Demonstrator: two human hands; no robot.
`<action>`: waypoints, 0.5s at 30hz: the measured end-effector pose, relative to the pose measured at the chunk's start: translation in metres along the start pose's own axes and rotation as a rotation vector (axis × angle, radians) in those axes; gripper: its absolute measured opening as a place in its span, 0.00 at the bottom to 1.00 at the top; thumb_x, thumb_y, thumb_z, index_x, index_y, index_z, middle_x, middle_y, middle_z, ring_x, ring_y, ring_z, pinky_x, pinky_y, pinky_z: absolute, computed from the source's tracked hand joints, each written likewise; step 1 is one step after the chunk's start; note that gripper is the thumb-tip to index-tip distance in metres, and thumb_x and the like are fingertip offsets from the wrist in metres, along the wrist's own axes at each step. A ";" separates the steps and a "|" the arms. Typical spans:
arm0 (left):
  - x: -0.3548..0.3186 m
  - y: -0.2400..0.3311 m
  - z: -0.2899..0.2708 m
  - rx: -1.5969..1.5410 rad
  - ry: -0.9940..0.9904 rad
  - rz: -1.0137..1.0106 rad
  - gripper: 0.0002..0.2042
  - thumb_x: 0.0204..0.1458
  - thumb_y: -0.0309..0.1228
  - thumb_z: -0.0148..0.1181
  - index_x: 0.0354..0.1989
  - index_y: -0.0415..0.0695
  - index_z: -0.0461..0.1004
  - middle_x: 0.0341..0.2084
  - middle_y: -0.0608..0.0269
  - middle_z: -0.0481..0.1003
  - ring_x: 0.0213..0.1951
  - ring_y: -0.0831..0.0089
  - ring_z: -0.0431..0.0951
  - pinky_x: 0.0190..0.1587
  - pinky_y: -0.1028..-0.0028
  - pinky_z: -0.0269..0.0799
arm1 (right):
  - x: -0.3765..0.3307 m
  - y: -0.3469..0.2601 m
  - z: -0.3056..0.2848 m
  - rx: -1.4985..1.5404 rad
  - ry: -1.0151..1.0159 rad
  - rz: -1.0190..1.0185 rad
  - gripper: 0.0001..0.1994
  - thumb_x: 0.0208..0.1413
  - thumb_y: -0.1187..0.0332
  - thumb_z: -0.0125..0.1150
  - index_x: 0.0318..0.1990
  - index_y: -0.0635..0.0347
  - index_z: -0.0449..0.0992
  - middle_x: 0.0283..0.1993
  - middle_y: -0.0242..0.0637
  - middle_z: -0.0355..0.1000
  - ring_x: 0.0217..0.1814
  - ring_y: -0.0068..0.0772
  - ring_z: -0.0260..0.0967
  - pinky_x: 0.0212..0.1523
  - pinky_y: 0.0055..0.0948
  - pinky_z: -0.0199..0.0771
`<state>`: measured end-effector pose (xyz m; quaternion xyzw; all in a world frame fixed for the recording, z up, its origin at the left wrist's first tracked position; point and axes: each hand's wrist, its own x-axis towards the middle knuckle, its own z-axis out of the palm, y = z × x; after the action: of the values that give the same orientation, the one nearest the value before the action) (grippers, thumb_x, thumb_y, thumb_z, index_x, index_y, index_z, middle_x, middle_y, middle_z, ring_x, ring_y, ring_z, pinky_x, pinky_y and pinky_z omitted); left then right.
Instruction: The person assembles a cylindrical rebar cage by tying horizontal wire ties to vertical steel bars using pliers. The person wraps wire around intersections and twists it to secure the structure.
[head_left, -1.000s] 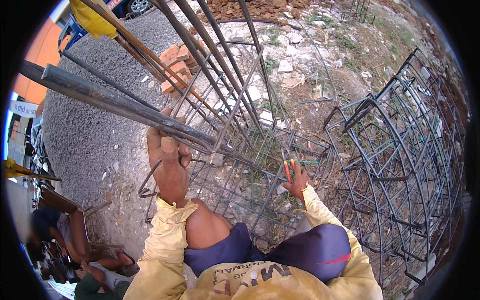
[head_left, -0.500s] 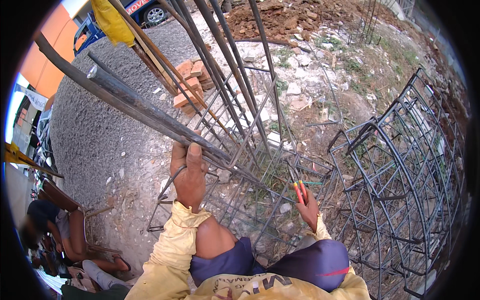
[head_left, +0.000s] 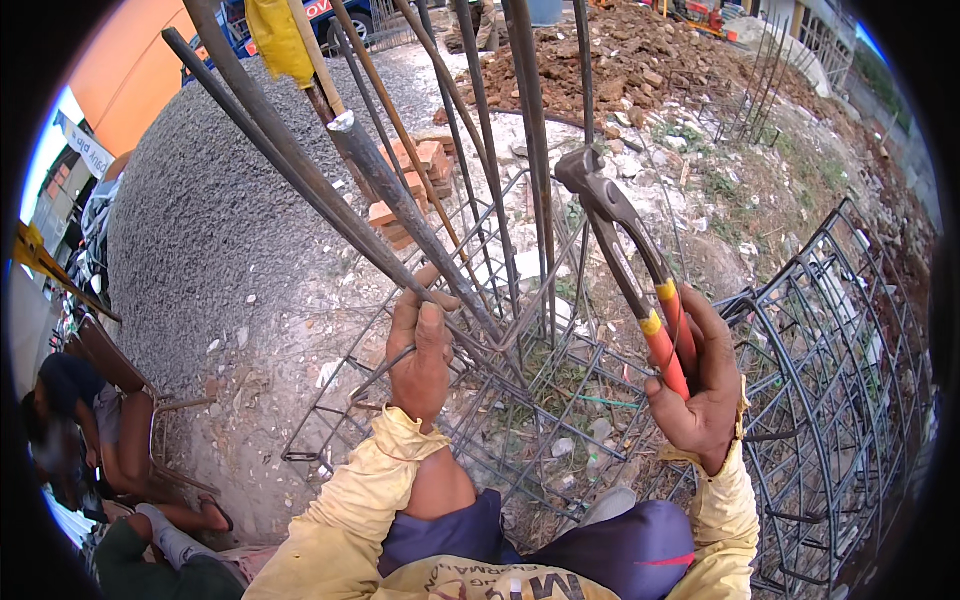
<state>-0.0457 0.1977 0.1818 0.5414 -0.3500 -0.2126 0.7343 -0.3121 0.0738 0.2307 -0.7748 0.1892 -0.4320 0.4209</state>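
1. Rubble-strewn ground [head_left: 270, 400] fills the middle of the frame, with a grey gravel heap [head_left: 200, 230] at left, a red soil mound [head_left: 640, 60] at top and a rebar cage [head_left: 800, 410] at right.
2. Near the centre, the left hand [head_left: 418, 365] has its fingers curled round dark rebars [head_left: 375, 247] that slant to the upper left; a bent rod [head_left: 380, 373] crosses by its palm.
3. Right of centre, the right hand [head_left: 697, 390] is wrapped round the orange-red handles of end-cutting pincers [head_left: 622, 210], whose head points up and left, well apart from the left hand.
4. Should the left hand's hold ease, the long leaning bars could slide or swing, perhaps pinching fingers against the bent stirrup [head_left: 505, 343] beside them.
5. Upright bars [head_left: 535, 150] crowd the upper middle, so a careless sweep could knock or snag the pincers; bent rod ends might also scrape the bare knee [head_left: 440, 490].
6. Undersides of the left fingers are hidden, and I cannot tell whether the pincer jaws meet. Several bars run off the top edge; a seated person [head_left: 95, 410] at lower left is partly blurred.
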 end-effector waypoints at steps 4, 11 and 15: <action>0.000 -0.002 0.005 -0.010 0.011 0.010 0.30 0.64 0.48 0.53 0.66 0.40 0.60 0.38 0.70 0.68 0.26 0.89 0.61 0.27 0.84 0.58 | 0.044 -0.032 0.021 -0.037 -0.028 -0.135 0.39 0.45 0.79 0.56 0.70 0.63 0.55 0.53 0.48 0.72 0.45 0.29 0.67 0.45 0.28 0.71; 0.004 -0.013 -0.007 0.058 0.037 0.060 0.33 0.60 0.46 0.60 0.66 0.36 0.58 0.37 0.70 0.63 0.30 0.87 0.63 0.32 0.83 0.61 | 0.070 -0.028 0.035 -0.702 -0.525 -0.003 0.36 0.43 0.72 0.57 0.66 0.49 0.66 0.26 0.47 0.70 0.29 0.53 0.72 0.34 0.47 0.73; 0.002 -0.016 -0.012 0.134 -0.010 0.051 0.31 0.60 0.42 0.60 0.64 0.35 0.59 0.37 0.69 0.64 0.31 0.86 0.64 0.33 0.83 0.62 | 0.072 -0.034 0.032 -0.576 -0.438 -0.047 0.36 0.44 0.74 0.58 0.67 0.55 0.65 0.36 0.49 0.75 0.32 0.45 0.75 0.36 0.39 0.75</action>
<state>-0.0345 0.1987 0.1648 0.5791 -0.3807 -0.1727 0.6999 -0.2476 0.0617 0.2861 -0.9399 0.1907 -0.1943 0.2059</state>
